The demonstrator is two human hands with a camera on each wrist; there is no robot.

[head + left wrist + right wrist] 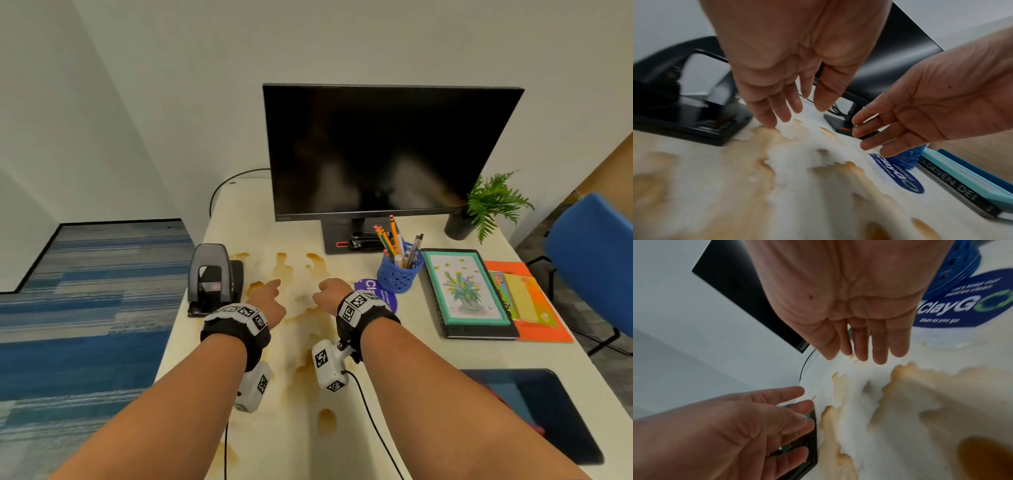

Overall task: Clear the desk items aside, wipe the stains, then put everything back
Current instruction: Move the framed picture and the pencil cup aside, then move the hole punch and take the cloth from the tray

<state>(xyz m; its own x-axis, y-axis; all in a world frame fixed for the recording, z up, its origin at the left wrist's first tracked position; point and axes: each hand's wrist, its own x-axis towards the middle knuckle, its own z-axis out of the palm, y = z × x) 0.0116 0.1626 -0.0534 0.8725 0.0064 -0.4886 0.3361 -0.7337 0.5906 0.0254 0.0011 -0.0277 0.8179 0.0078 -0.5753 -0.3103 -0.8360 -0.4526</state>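
Note:
Brown stains [301, 270] spread over the cream desk [394, 359] around a paler patch. Both hands hover just above them, fingers straight and empty. My left hand [269, 294] is beside the black hole punch [214, 277]; in the left wrist view its fingertips [774, 120] hang close over the stains [766, 146] without clear contact. My right hand [329, 291] is palm down near the round blue sticker [375, 291] and the blue pencil holder [399, 274]. In the right wrist view, that hand's fingers [879, 353] point at the stains [900, 386].
A dark monitor [387, 147] stands behind, a stapler [366, 240] on its base. On the right lie a flower-cover book [467, 294] and an orange folder [534, 301], with a potted plant [479, 212] behind. A blue chair [596, 260] stands right; a dark tray [534, 411] lies near the front.

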